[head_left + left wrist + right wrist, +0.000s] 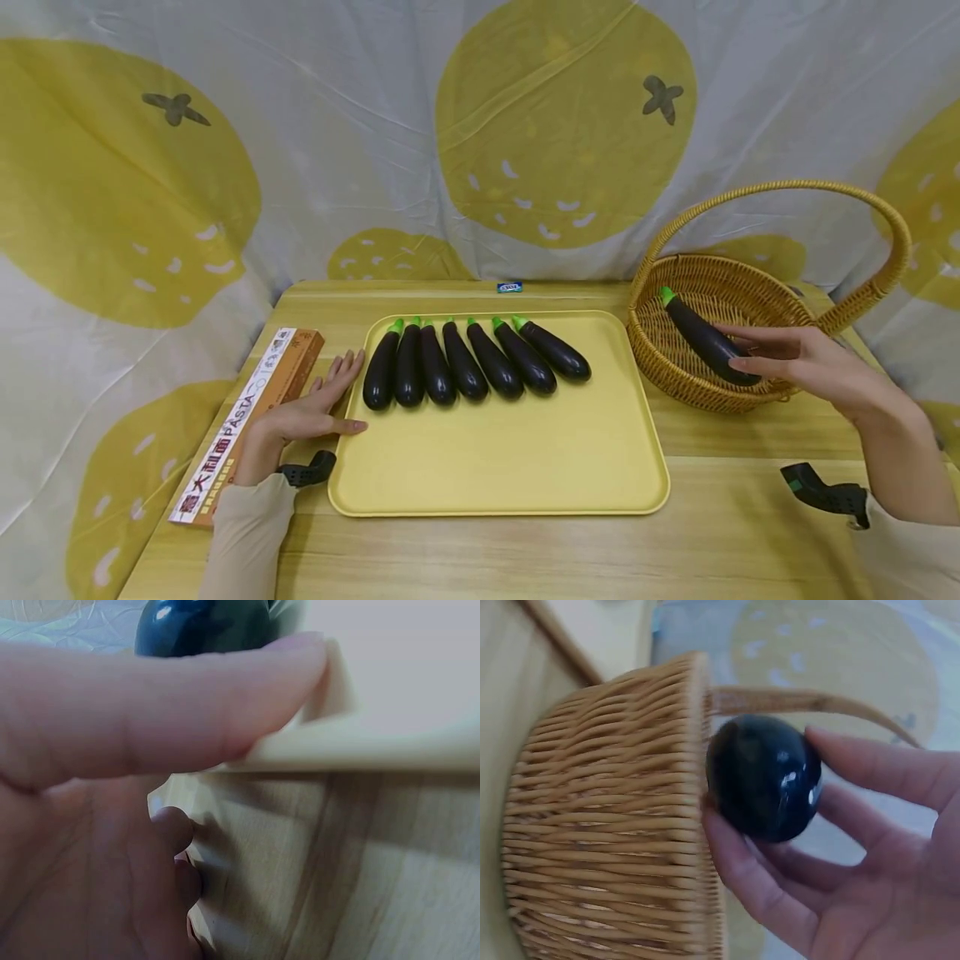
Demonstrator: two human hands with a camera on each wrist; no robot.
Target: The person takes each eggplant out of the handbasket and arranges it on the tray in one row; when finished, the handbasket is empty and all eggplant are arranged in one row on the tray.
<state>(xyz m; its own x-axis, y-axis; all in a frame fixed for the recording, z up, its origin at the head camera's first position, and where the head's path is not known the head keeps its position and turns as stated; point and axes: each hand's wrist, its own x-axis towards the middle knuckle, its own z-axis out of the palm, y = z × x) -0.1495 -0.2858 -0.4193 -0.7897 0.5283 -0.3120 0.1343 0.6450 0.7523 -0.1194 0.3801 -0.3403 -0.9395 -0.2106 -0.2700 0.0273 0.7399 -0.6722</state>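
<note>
In the head view my right hand [802,367] holds a dark purple eggplant [703,337] with a green stem end, over the opening of a wicker basket [675,379]. The right wrist view shows the rounded end of this eggplant [761,776] pinched between thumb and fingers, right beside the basket's rim [697,795]. My left hand [303,417] rests at the left edge of a yellow tray [495,475], fingers stretched out and thumb over the rim. Several eggplants [465,367] lie side by side in a row along the tray's far part, stems pointing away.
An orange-and-white pasta box [247,417] lies left of the tray, beneath my left forearm in the head view. A tall arched handle [787,185] spans the basket. Behind the tray sits a small blue-green packet [509,287]. A fruit-print curtain [360,125] hangs behind the wooden table [525,558].
</note>
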